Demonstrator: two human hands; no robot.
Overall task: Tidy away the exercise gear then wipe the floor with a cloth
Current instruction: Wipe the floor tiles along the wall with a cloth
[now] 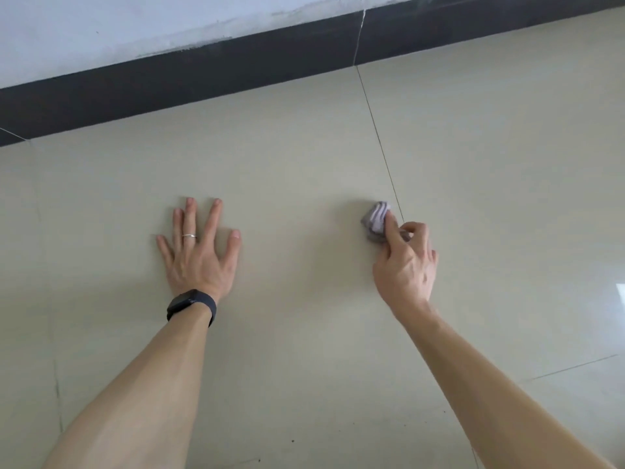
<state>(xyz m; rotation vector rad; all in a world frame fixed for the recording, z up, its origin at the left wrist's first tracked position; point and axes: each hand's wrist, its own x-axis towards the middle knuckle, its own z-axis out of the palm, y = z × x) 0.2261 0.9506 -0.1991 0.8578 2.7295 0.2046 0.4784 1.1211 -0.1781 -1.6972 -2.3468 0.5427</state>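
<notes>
Cloth [377, 221] gripped by right hand [404, 265] beside tile seam [385, 160], near baseboard [203, 79].

Both bare arms stretch out straight ahead. The left grip [198, 262] lies flat, palm down, fingers spread wide. The right grip [404, 269] is curled, and its thumb and fingers pinch a small cloth [377, 220]. The two are well apart.
</notes>
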